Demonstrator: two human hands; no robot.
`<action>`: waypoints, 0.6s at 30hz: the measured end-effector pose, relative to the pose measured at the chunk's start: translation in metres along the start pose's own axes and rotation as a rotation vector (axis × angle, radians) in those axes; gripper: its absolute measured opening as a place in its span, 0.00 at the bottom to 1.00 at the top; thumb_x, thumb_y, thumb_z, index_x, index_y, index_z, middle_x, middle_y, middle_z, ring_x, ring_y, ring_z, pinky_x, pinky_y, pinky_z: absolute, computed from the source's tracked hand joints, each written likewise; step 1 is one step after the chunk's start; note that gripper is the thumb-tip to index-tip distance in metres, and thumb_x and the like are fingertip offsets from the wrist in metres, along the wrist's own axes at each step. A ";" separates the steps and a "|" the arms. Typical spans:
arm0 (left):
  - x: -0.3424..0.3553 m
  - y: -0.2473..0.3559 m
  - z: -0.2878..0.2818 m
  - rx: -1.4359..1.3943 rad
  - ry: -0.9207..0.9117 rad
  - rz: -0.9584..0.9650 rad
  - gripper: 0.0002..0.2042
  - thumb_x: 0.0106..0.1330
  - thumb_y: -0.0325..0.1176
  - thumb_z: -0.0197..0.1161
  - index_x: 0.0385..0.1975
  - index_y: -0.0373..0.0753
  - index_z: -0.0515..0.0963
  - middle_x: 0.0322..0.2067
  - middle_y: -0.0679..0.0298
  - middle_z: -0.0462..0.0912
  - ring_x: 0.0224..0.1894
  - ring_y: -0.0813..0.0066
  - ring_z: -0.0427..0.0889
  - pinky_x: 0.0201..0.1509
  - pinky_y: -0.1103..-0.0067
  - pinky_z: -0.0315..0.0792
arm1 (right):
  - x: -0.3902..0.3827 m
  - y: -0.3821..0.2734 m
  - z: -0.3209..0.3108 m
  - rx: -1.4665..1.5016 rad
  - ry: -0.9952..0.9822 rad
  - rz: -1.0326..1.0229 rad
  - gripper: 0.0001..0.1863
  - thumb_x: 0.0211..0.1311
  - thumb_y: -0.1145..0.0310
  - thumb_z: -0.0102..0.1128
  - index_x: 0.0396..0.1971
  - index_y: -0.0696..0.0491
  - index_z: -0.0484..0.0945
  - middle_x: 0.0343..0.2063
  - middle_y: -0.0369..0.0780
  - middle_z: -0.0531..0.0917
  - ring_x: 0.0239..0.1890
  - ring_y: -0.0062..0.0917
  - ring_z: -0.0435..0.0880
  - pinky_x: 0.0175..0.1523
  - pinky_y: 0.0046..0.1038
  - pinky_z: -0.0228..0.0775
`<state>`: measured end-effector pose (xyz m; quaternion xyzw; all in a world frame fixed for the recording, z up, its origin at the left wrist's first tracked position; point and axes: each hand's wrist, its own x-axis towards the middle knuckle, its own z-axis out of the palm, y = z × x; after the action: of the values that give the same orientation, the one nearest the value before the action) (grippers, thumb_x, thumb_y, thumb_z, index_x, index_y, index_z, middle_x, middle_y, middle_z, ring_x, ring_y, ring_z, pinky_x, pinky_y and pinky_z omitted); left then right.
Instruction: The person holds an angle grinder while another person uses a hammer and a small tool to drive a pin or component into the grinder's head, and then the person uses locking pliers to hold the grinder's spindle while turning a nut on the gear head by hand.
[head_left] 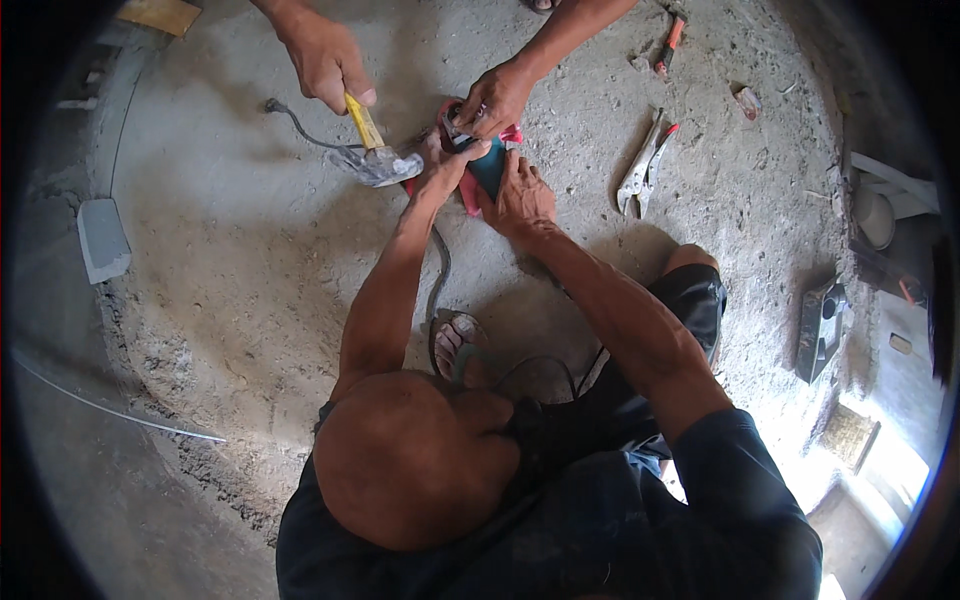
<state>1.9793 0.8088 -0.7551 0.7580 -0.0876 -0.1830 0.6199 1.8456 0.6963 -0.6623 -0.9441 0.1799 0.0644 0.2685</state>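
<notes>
The croucher's left hand [438, 167] and right hand [524, 197] had fingers curled snugly against a teal tool [488, 172] between them. I judged it stiff, fairly heavy, best held round its body. Beside the left fingers, another person's hand [325, 65] gripped a hammer [385, 168].

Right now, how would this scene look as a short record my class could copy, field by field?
Person in dark shirt: left hand and right hand on a teal tool
From top edge: one hand grips a yellow-handled hammer; another hand is at the teal tool's upper end
Picture's right: pliers on the ground
Picture's left: grey block
</notes>
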 end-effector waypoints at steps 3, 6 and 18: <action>-0.005 0.007 0.000 0.013 0.004 -0.020 0.37 0.52 0.46 0.78 0.59 0.33 0.71 0.53 0.59 0.78 0.56 0.69 0.74 0.64 0.72 0.65 | 0.000 0.001 0.001 -0.010 0.005 -0.002 0.42 0.59 0.49 0.64 0.63 0.61 0.57 0.52 0.52 0.75 0.55 0.48 0.77 0.57 0.43 0.74; -0.014 0.025 -0.003 0.013 -0.066 -0.070 0.39 0.53 0.48 0.77 0.61 0.33 0.70 0.56 0.58 0.77 0.57 0.69 0.73 0.65 0.72 0.64 | 0.000 0.001 0.001 -0.001 0.013 -0.006 0.42 0.59 0.49 0.64 0.63 0.60 0.57 0.52 0.52 0.75 0.55 0.48 0.77 0.57 0.43 0.74; -0.013 0.030 -0.006 0.001 -0.128 0.011 0.35 0.55 0.48 0.75 0.60 0.34 0.72 0.55 0.58 0.78 0.56 0.69 0.74 0.64 0.72 0.64 | 0.000 0.001 0.002 0.001 0.032 -0.013 0.41 0.57 0.50 0.66 0.61 0.59 0.59 0.52 0.52 0.75 0.55 0.48 0.77 0.57 0.43 0.75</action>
<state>1.9724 0.8123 -0.7228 0.7446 -0.1312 -0.2276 0.6136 1.8454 0.6966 -0.6641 -0.9461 0.1781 0.0476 0.2664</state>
